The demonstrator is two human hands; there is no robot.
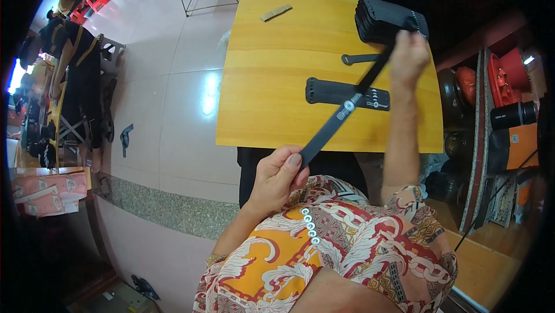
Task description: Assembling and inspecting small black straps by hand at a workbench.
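Near: left hand (277,175) pinching black strap (341,113) end; farther right, right hand (409,54) gripping other end above wooden table (272,64), strap taut.

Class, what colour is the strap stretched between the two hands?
Black, with a small round white mark; the strap shows best in the head view.

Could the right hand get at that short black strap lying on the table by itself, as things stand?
Probably yes, once freed. The right hand is pinching the far end of the long black strap, stretched to the left hand. The short strap lies on the yellow table just beside it, uncovered.
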